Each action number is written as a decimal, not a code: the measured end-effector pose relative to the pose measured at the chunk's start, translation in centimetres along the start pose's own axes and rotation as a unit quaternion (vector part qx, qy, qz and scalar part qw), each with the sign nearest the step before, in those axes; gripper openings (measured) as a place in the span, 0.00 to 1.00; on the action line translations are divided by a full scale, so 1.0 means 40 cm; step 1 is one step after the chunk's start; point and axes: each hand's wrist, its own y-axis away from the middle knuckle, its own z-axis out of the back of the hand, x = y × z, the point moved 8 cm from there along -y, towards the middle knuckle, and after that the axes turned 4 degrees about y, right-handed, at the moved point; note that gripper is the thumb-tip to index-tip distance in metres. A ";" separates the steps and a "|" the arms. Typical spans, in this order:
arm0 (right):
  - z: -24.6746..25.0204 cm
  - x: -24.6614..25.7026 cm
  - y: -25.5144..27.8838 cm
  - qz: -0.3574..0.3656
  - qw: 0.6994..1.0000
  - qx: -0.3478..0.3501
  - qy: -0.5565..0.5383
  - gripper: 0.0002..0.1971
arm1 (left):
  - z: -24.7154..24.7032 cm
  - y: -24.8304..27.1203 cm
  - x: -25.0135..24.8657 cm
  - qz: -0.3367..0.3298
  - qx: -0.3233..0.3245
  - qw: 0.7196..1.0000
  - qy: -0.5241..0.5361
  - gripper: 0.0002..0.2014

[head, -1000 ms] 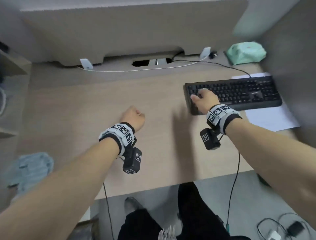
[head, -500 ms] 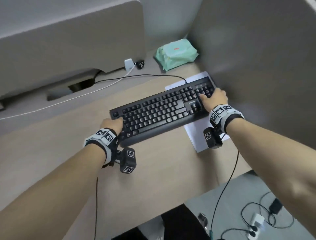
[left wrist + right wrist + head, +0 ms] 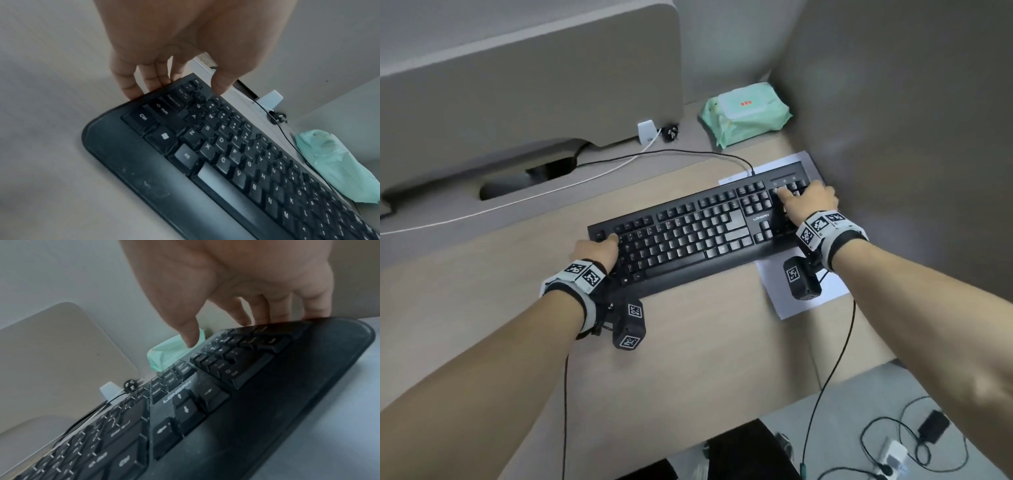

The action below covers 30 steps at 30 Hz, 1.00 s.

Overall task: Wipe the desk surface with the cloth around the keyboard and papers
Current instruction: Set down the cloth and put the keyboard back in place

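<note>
A black keyboard (image 3: 698,233) lies slantwise on the wooden desk (image 3: 688,342), its right end over white papers (image 3: 804,301). My left hand (image 3: 599,248) grips the keyboard's left end: in the left wrist view the fingers (image 3: 131,91) wrap past the edge of the keyboard (image 3: 205,162) and the thumb sits over the top row. My right hand (image 3: 808,200) grips the right end, with its thumb over the number pad of the keyboard (image 3: 226,402) and its fingers (image 3: 287,309) behind the edge. No cloth is in view. I cannot tell whether the keyboard is raised off the desk.
A green pack of wet wipes (image 3: 746,116) sits in the back right corner. The keyboard's black cable (image 3: 654,156) and a white cable (image 3: 517,202) run to a slot under the back panel. A partition wall (image 3: 893,102) closes the right side. Chargers and wires (image 3: 893,452) lie on the floor.
A second ago my left hand rested as a fist on bare desk and my right hand was at the keyboard's left end. Both hands now hold the keyboard's ends; the view has turned right.
</note>
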 end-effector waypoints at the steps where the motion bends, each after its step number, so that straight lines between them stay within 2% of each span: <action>1: -0.002 0.024 0.019 0.006 1.000 -0.001 0.010 0.38 | 0.026 -0.008 0.012 -0.001 -0.006 1.000 0.004 0.28; 9: -0.154 0.301 0.262 0.069 0.997 0.033 0.021 0.41 | 0.354 -0.161 0.228 0.031 -0.085 0.996 0.010 0.35; 14: -0.333 0.525 0.474 0.115 0.991 0.066 -0.013 0.40 | 0.624 -0.294 0.419 0.039 -0.112 0.993 0.013 0.37; 19: -0.528 0.728 0.676 0.143 0.984 0.102 -0.001 0.42 | 0.874 -0.423 0.609 0.062 -0.143 0.988 0.009 0.39; 22: -0.613 0.817 0.765 0.146 0.982 0.120 0.001 0.41 | 0.978 -0.475 0.662 0.044 -0.154 0.986 0.047 0.30; 23: -0.646 0.844 0.790 0.145 0.982 0.125 0.003 0.41 | 1.011 -0.499 0.683 0.039 -0.157 0.985 0.059 0.30; 26: -0.708 0.908 0.847 0.150 0.979 0.134 0.014 0.42 | 1.073 -0.580 0.758 0.044 -0.164 0.981 0.098 0.40; 28: -0.739 0.945 0.872 0.146 0.980 0.133 0.024 0.42 | 1.096 -0.652 0.814 0.044 -0.163 0.979 0.116 0.38; 30: -0.751 0.971 0.887 0.143 0.980 0.131 0.034 0.43 | 1.111 -0.644 0.811 0.033 -0.158 0.978 0.133 0.35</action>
